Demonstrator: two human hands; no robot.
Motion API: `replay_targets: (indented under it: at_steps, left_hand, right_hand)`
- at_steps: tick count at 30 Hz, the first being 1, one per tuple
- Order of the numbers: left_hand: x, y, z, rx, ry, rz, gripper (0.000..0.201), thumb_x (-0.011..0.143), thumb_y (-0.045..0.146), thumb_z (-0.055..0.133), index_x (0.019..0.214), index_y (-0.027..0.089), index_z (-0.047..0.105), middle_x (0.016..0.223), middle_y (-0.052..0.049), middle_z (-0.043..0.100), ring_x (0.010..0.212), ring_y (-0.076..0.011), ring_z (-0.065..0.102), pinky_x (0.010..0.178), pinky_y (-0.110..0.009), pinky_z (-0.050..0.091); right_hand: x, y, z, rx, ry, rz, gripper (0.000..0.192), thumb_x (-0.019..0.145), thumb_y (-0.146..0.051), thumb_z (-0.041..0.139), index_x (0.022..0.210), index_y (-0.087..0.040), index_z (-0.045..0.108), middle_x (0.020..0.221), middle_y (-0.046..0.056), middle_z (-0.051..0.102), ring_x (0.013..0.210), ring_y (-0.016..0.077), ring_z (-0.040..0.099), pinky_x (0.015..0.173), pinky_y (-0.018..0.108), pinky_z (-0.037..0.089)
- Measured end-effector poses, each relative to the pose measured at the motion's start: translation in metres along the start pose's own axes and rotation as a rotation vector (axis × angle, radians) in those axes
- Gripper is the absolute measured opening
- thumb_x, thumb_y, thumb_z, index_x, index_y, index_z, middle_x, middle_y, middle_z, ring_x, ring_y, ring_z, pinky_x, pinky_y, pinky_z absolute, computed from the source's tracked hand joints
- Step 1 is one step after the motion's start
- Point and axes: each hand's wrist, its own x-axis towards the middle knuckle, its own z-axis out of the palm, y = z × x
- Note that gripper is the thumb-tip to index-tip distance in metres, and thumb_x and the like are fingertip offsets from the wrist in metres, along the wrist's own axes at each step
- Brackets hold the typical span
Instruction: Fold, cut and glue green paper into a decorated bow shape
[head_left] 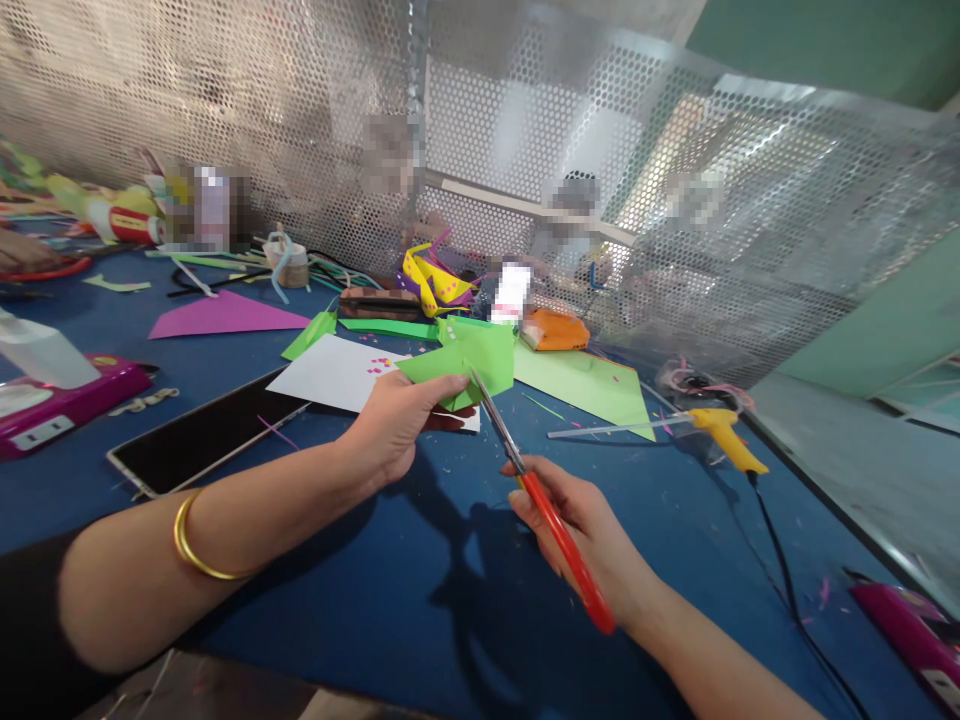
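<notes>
My left hand point(401, 425) pinches a piece of bright green paper point(484, 350) between thumb and fingers, raised above the blue table. In my right hand point(589, 525) is a pair of scissors point(559, 540) with red handles. The scissor blades point up and to the left, their tips at the lower edge of the green paper beside my left thumb. Just how far the blades are apart is hard to make out. Behind the left hand lies a white sheet point(319, 375) with small pink bits on it.
A yellow glue gun point(724, 440) with a black cord lies at the right. Left are a dark flat panel point(202, 430), purple paper point(225, 315) and a magenta power strip point(71, 410). A pale green sheet point(585, 385) lies behind the scissors. Perforated metal point(525, 130) screens the back.
</notes>
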Motion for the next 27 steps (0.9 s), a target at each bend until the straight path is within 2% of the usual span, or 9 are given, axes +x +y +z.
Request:
replay_targets:
  at_steps: [16, 27]
  left_hand:
    - [0.0008, 0.0014, -0.0003, -0.042, 0.012, -0.026, 0.020, 0.062, 0.020, 0.080, 0.078, 0.010, 0.074, 0.079, -0.006, 0.075, 0.059, -0.0177, 0.069, 0.054, -0.026, 0.053]
    - [0.0016, 0.0004, 0.0008, -0.064, 0.034, -0.015, 0.018, 0.061, 0.023, 0.081, 0.074, 0.012, 0.075, 0.082, -0.007, 0.075, 0.061, -0.0165, 0.068, 0.058, -0.027, 0.056]
  right_hand:
    - [0.0030, 0.0003, 0.0005, -0.135, 0.067, -0.047, 0.042, 0.086, -0.056, 0.057, 0.106, -0.019, 0.060, 0.056, -0.008, 0.035, 0.042, 0.0070, 0.031, 0.039, 0.021, 0.027]
    - [0.0033, 0.0010, 0.0015, -0.178, 0.083, -0.073, 0.050, 0.085, -0.062, 0.054, 0.106, -0.017, 0.063, 0.055, -0.007, 0.038, 0.042, 0.0080, 0.033, 0.041, 0.022, 0.030]
